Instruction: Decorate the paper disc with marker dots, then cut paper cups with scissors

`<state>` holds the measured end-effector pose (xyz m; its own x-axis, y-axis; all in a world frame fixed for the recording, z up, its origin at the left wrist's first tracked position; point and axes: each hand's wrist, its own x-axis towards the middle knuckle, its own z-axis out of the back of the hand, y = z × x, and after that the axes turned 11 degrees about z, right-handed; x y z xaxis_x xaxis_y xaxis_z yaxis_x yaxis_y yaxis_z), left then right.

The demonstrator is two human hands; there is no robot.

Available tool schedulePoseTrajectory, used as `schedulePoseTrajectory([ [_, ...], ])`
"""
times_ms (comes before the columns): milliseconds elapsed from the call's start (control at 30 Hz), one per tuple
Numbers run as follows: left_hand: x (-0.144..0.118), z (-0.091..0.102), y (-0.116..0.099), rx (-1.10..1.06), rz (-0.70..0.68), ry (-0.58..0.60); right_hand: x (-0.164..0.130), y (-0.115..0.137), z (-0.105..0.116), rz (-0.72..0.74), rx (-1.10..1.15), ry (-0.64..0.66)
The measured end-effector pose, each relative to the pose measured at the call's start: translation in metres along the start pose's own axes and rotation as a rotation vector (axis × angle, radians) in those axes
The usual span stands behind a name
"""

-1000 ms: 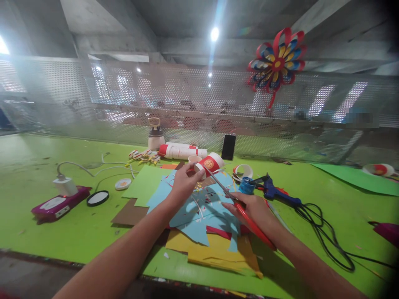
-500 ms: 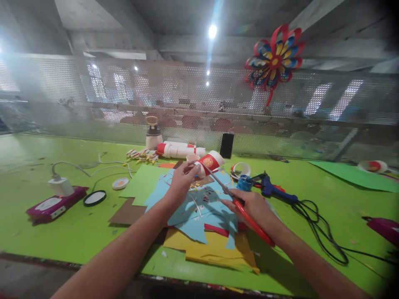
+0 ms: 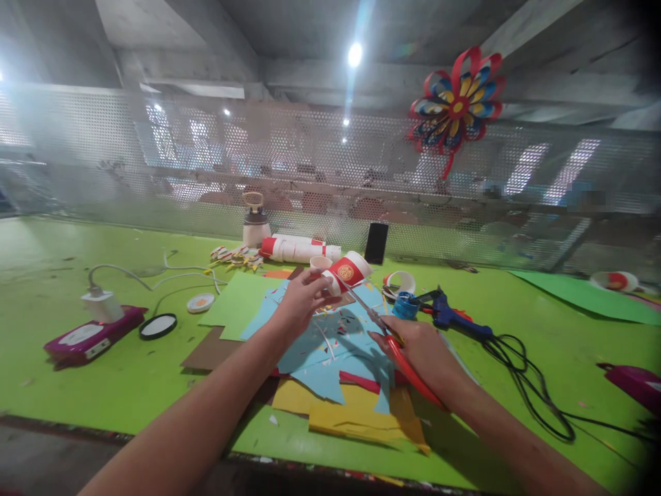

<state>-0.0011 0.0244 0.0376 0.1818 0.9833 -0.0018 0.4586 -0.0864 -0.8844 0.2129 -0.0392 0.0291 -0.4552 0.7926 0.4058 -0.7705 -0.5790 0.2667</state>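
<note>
Tilted on its side, a red and white paper cup (image 3: 352,272) is gripped near its base by my left hand (image 3: 304,300). My right hand (image 3: 418,344) is closed round the red handles of a pair of scissors (image 3: 410,365). The scissor blades reach up to the cup's lower side; whether they bite into the paper I cannot tell. Below both hands lie light blue paper sheets (image 3: 310,351) strewn with small scraps. Another small paper cup (image 3: 321,263) shows just behind my left fingers.
A blue glue gun (image 3: 459,320) with a coiled black cord lies to the right, near blue tape (image 3: 405,306). At left sits a purple power strip (image 3: 96,335) with a white plug. Stacked cups (image 3: 299,249), a spray bottle (image 3: 257,226) and a phone (image 3: 376,243) stand behind.
The scissors and my right hand have shifted slightly, and the cup has turned a little in my left hand. Both hands keep their holds.
</note>
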Motion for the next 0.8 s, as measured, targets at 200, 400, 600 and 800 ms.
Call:
schedulePoseTrajectory([
  [200, 0.005, 0.003, 0.005, 0.013, -0.038, 0.012, 0.004, -0.003, -0.001, -0.002, 0.096, 0.0],
  [400, 0.006, 0.005, 0.007, 0.071, -0.05, -0.006, 0.007, -0.008, 0.008, -0.01, 0.191, 0.049],
  [600, 0.001, 0.0, 0.006, 0.133, -0.051, -0.023, 0.002, -0.011, 0.013, 0.001, 0.308, 0.14],
  [800, -0.001, -0.004, 0.01, 0.178, -0.079, -0.043, 0.004, -0.006, 0.01, -0.014, 0.264, 0.08],
])
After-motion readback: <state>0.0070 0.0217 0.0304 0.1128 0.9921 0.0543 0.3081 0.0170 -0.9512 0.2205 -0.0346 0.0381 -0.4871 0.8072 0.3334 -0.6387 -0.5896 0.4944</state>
